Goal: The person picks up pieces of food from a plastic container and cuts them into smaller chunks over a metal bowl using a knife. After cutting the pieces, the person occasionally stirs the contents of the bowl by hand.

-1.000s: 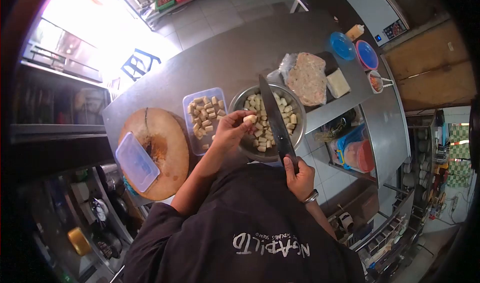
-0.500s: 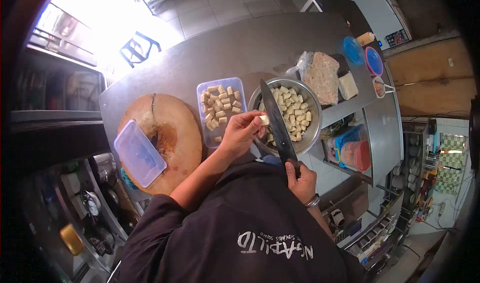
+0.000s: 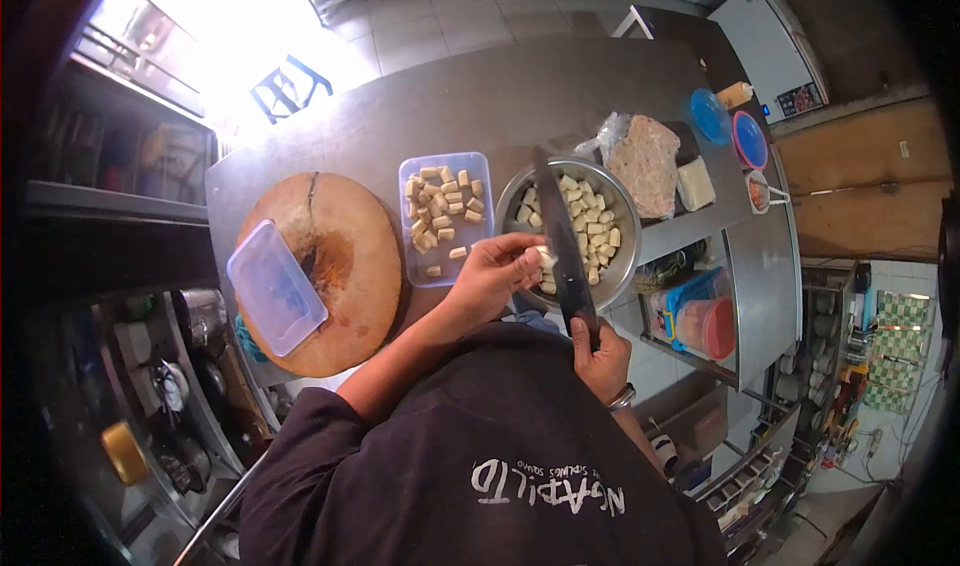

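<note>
My left hand [image 3: 497, 274] pinches a small pale food piece [image 3: 545, 258] against the blade of a large knife [image 3: 565, 251]. The handle of that knife is in the grip of my right hand [image 3: 602, 362], and its blade points away from me over a steel bowl [image 3: 631, 256]. Several pale cut pieces [image 3: 598, 228] lie inside the bowl, partly hidden by the blade. Left of the bowl stands a clear plastic container [image 3: 408, 251] with several tan, blocky pieces [image 3: 440, 206] in it. My left fingertips are over the bowl's near left rim.
A round wooden chopping block [image 3: 365, 241] stands at the left, with a translucent lid [image 3: 275, 286] lying on it. Beyond the bowl are a bagged slab of minced-looking food [image 3: 643, 166] and a white block [image 3: 695, 184]. Blue lids or bowls [image 3: 710, 116] sit at the far right.
The view has shifted slightly. Another tan piece now shows in the container near my left hand. My hands still hold the pale piece and the knife together over the bowl.
</note>
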`<state>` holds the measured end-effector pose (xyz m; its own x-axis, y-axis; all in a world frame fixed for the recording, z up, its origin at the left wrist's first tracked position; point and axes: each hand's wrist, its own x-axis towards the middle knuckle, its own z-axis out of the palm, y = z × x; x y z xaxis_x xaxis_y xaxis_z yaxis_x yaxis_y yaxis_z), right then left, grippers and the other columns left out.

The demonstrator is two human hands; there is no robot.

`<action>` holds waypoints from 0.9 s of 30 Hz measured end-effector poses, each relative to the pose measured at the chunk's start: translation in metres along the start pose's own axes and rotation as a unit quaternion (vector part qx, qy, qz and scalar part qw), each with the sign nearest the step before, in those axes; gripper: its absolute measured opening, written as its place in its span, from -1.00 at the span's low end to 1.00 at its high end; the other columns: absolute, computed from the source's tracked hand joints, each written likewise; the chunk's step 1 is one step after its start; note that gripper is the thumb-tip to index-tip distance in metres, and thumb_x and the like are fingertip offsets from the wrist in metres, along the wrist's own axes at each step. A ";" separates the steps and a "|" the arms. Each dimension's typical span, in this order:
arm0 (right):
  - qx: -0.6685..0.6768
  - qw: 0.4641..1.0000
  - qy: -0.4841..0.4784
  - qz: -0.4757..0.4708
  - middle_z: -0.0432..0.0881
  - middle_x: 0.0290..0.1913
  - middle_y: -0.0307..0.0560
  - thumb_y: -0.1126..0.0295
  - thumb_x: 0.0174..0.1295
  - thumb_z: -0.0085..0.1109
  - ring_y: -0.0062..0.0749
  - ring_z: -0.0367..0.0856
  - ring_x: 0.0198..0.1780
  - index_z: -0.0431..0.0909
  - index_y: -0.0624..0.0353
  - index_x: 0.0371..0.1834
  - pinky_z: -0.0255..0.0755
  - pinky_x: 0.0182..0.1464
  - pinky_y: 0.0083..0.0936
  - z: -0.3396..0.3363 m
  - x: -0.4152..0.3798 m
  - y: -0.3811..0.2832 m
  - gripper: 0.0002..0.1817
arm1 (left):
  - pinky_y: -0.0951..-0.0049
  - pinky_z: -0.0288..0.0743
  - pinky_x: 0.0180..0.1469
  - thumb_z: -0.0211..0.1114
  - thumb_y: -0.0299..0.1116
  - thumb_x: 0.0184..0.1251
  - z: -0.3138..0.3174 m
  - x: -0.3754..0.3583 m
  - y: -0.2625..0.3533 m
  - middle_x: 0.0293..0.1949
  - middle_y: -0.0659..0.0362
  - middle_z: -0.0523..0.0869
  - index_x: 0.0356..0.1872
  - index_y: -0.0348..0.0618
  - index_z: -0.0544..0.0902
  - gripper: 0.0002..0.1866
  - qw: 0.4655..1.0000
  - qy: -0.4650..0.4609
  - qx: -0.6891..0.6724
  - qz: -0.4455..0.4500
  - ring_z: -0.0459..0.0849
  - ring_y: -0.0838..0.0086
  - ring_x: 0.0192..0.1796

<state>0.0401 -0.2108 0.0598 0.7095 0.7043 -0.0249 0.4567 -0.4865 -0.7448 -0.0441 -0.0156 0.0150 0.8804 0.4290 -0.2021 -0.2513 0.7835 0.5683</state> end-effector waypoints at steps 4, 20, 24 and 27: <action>0.024 1.000 0.000 -0.018 0.67 -0.52 0.09 0.19 0.36 0.25 -0.07 0.70 -0.50 0.66 0.26 -0.28 0.45 -0.47 -0.35 -0.008 0.009 0.015 -0.70 | 0.44 0.49 -0.04 0.27 -0.47 0.42 -0.008 0.008 0.004 -0.09 0.12 0.70 0.07 -0.31 0.61 -0.74 0.997 -0.012 -0.032 0.063 0.61 0.49 -0.12; 0.033 0.993 -0.048 -0.101 0.62 -0.60 0.05 0.29 0.34 0.27 -0.10 0.66 -0.59 0.61 0.27 -0.33 0.43 -0.54 -0.39 -0.045 0.029 0.033 -0.77 | 0.48 0.53 -0.12 0.31 -0.49 0.38 0.019 0.020 -0.008 -0.14 0.11 0.72 0.04 -0.33 0.62 -0.74 0.991 -0.017 -0.006 0.133 0.67 0.47 -0.19; 0.029 0.992 -0.036 -0.116 0.60 -0.62 0.06 0.31 0.33 0.28 -0.09 0.66 -0.59 0.60 0.27 -0.36 0.42 -0.55 -0.36 -0.048 0.029 0.040 -0.77 | 0.59 0.50 -0.20 0.34 -0.47 0.36 0.023 0.022 -0.021 -0.22 0.17 0.72 -0.02 -0.32 0.65 -0.77 0.993 -0.030 0.035 0.110 0.65 0.56 -0.25; 0.025 0.993 -0.044 -0.108 0.59 -0.62 0.08 0.30 0.33 0.28 -0.09 0.66 -0.59 0.59 0.27 -0.37 0.41 -0.56 -0.35 -0.050 0.030 0.042 -0.76 | 0.68 0.46 -0.25 0.37 -0.43 0.35 0.032 0.022 -0.023 -0.28 0.24 0.70 -0.07 -0.33 0.67 -0.78 0.992 -0.025 0.107 0.067 0.61 0.67 -0.29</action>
<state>0.1078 -0.2360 0.0607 0.5474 0.8328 0.0827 0.5650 -0.2949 -0.7706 -0.0062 -0.0384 0.0233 0.8648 0.4962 -0.0769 -0.2813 0.6056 0.7444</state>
